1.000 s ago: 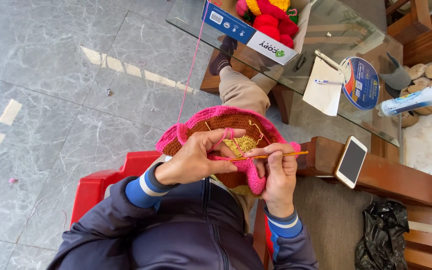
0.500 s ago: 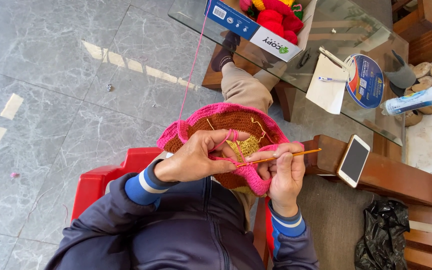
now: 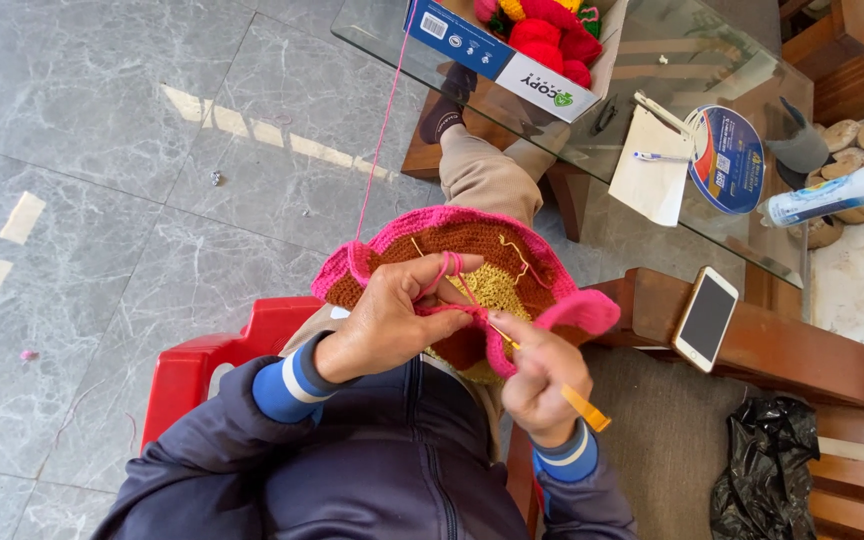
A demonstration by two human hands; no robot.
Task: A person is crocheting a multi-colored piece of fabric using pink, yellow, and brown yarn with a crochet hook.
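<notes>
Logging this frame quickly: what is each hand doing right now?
Left hand: closed on the crocheted piece, pink yarn over a finger.
Right hand: closed on the crochet hook.

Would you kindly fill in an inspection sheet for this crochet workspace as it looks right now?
Surface: grey marble floor; glass table.
Job's things: round crochet piece, pink rim, brown and yellow centre; crochet hook; pink yarn strand.
Clutter: box of yarn balls, notepad, pen, round fan, bottle, phone, black bag.
Hands: left hand pinches the rim; right hand grips the hook.
Cables: nothing seen.
Surroundings: red plastic chair, wooden bench.
</notes>
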